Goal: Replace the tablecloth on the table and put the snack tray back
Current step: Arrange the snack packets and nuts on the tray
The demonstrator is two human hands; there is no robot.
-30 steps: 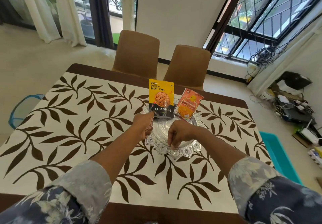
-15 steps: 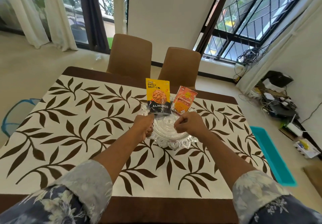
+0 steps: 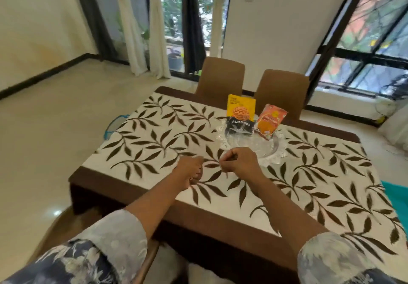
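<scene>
head view: one frame, looks forward and down over the table
tablecloth: white with brown leaf print, brown border, spread flat over the table top, hangs down at near and left edges
snack tray: clear glass with scalloped rim, sits on the tablecloth toward the far side, roughly centre-right
almond packet: yellow and black, reads ALMONDS, stands upright at the tray's back left
orange packet: leans tilted at the tray's back right, just beside the almond packet, edges look touching
left hand: over the tablecloth, near-left of the tray, apart from it; fingers curled in, tips pointed right, nothing seen in grip
right hand: loose fist, fingers folded together, holds nothing visible; sits at the tray's near-left rim, contact with rim cannot tell
hands relation: close beside each other, small gap between, not touching
sleeves: grey-blue floral print, both forearms bare from elbow on, reach in from bottom of frame
chairs: two brown, backs upright, pushed in at the far side of the table behind the tray
near chair: brown rounded back at bottom left, beside the left sleeve
floor: pale glossy tiles, blue hoop-like thing past the left table edge, partly hidden
teal object: at right edge, mostly cut off, cannot tell what
background: white curtains, dark window frames, blurred
</scene>
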